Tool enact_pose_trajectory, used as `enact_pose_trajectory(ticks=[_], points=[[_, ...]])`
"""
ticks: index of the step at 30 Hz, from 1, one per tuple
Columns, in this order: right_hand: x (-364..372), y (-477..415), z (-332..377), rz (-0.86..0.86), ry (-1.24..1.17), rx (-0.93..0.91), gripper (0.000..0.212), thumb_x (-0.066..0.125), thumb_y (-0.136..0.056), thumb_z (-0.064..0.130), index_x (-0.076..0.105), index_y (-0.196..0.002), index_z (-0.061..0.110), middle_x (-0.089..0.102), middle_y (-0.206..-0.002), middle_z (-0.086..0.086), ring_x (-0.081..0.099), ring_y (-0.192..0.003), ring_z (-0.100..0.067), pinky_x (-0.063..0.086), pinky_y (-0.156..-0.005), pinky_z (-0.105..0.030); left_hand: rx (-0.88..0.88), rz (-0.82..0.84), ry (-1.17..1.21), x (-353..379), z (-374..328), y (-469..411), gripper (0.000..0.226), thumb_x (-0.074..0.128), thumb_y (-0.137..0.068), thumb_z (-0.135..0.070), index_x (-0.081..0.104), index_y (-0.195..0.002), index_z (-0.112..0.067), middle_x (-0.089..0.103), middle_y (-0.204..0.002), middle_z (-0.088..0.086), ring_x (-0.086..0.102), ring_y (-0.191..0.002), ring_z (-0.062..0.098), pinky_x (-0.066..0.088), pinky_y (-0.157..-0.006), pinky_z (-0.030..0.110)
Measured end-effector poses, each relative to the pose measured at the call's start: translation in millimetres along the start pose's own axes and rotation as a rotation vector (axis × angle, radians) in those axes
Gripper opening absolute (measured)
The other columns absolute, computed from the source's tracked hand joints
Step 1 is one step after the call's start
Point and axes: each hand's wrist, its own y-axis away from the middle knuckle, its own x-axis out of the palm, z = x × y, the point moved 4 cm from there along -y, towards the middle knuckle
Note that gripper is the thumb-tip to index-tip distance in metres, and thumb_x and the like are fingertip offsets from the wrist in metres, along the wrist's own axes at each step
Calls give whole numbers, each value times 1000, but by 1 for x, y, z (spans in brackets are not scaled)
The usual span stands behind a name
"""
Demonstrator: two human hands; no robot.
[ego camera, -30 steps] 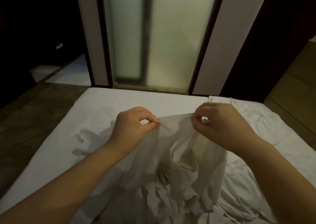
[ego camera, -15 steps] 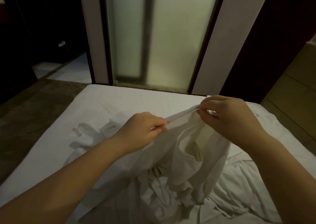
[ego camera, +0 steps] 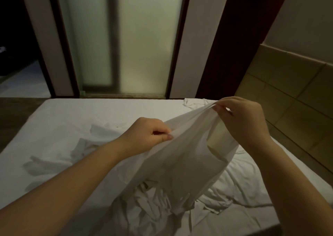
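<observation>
At the left of the bed, loose crumpled linen lies on the sheet, apart from the work. Beyond the bed's far edge stands a frosted door. Over the middle of the bed the left hand pinches the top edge of a white cloth between thumb and curled fingers, held low. From that pinch the edge runs up and rightward, fairly taut, to the right hand, which pinches the same edge higher, over the bed's right side near the panelling. So both hands are clamped on the cloth and apart from each other. Below the edge the cloth sags open like a pouch, and its lower part lies bunched on the near part of the bed. The step in hand looks like spreading the cloth out by its edge. To do it well, both pinches should stay on one single layer of the same hem. The left hand should rise level with the right, and the hands should draw further apart until the edge is straight. Lifting then lets the bunched part hang free of the bed, and a light shake would clear the folds.
</observation>
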Motion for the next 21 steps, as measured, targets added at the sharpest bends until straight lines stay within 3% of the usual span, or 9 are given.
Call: enact_pose_trajectory(ticks=[3, 5, 9, 15, 19, 21], points=[[0, 1, 4, -20, -10, 18, 13, 65, -88, 11, 75, -96, 7, 72, -98, -8, 67, -86, -25, 44, -77, -25, -63, 29, 79, 7, 7, 0, 7, 68, -83, -22, 73, -87, -22, 60, -76, -19, 60, -76, 5, 50, -74, 18], [2, 1, 9, -30, -16, 31, 14, 65, -88, 12, 75, -97, 7, 72, -99, -8, 66, -87, -25, 45, -78, -25, -70, -7, 80, 10, 13, 0, 13, 68, -83, -22, 75, -93, -16, 60, -79, -15, 60, -78, 7, 51, -74, 20], [3, 0, 13, -15, -9, 63, 17, 63, -89, 13, 73, -102, 8, 71, -102, -8, 65, -90, -24, 43, -79, -23, -77, -43, 52, 12, 26, 4, 21, 63, -87, -24, 73, -102, -12, 61, -85, -10, 59, -81, 6, 50, -75, 18], [8, 2, 20, -23, -6, 53, 16, 64, -88, 12, 74, -100, 6, 72, -100, -9, 65, -87, -23, 42, -76, -23, -74, 15, 11, 21, 38, 12, 20, 60, -91, -20, 73, -98, -7, 67, -86, -2, 55, -78, 9, 42, -73, 15], [10, 3, 17, -8, 17, 76, 17, 62, -90, 14, 73, -101, 7, 71, -100, -9, 64, -87, -23, 41, -76, -24, -202, -170, 159, 16, 49, 15, 20, 67, -84, -16, 72, -103, -10, 68, -96, -3, 60, -83, 8, 46, -79, 14], [11, 3, 9, 27, 33, 106, 18, 61, -91, 17, 73, -103, 9, 72, -101, -7, 63, -87, -22, 41, -76, -24, -232, -303, 239, 4, 50, 14, 20, 70, -81, -13, 72, -100, -15, 68, -91, -7, 61, -79, -1, 46, -79, 10]])
